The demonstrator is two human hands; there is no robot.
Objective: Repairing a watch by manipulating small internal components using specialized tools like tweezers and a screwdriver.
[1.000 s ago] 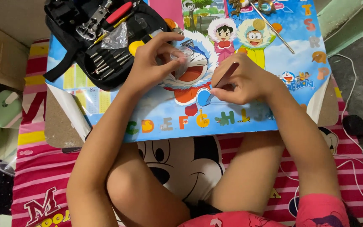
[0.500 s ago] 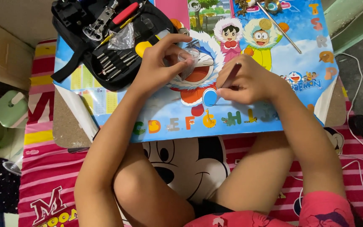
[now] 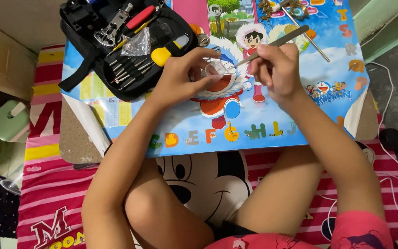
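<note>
A person sits cross-legged behind a low tabletop (image 3: 77, 143) covered by a bright cartoon alphabet sheet (image 3: 254, 115); the left hand (image 3: 180, 76) is curled, thumb and fingertips pinching a small clear round piece (image 3: 216, 69), perhaps a watch crystal or tiny case, held just above the sheet; the right hand (image 3: 277, 69) is closed in a pen-like grip around slim metal tweezers (image 3: 272, 45), whose tip touches that piece; compared with a moment ago, both hands have lifted farther from the body and the tweezers now angle in from the right, so the fine work on the piece seems under way; beyond the left hand lies an open black tool kit (image 3: 125, 46) with a yellow-handled screwdriver (image 3: 166, 51); beyond the right hand, small metal parts (image 3: 277, 7).
</note>
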